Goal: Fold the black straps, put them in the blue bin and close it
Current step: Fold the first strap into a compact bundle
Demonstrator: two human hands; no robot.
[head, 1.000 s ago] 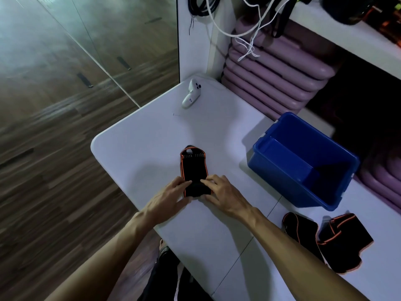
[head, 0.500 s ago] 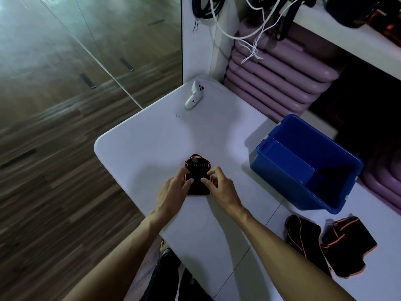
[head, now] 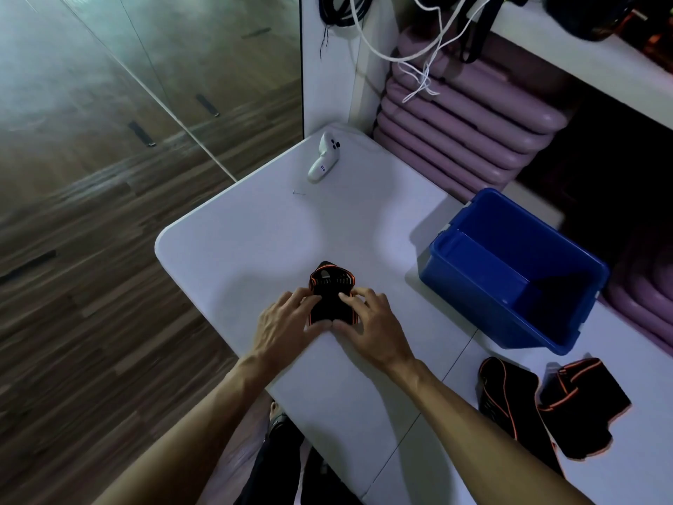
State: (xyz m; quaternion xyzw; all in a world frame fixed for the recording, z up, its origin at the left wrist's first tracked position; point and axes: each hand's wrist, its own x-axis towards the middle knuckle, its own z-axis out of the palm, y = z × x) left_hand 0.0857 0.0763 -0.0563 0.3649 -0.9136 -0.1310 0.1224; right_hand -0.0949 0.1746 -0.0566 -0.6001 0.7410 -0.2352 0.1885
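Head view of a white table [head: 225, 249]. At centre, a folded black strap [head: 330, 298] with orange edging lies on the tabletop. The left hand [head: 282, 328] and the right hand [head: 371, 326] flank it, fingers curled onto its top and thumbs pressed at its near edge, so that both hands grip the strap between them.

To the right stands the blue bin [head: 469, 286], open, with no lid on it. Its visible interior shows only bare blue walls and floor; the far corner lies in shadow and cannot be read. The bin sits well apart from the held strap.

Near the right table edge, in front of the bin, lie two more straps [head: 579, 406], black with orange trim, loosely spread and touching each other, outside the bin.

At the far end of the table rests a white controller [head: 324, 162]. Beyond the table, purple mats [head: 473, 129] are stacked under a shelf [head: 582, 60], from which white cords [head: 422, 71] hang.
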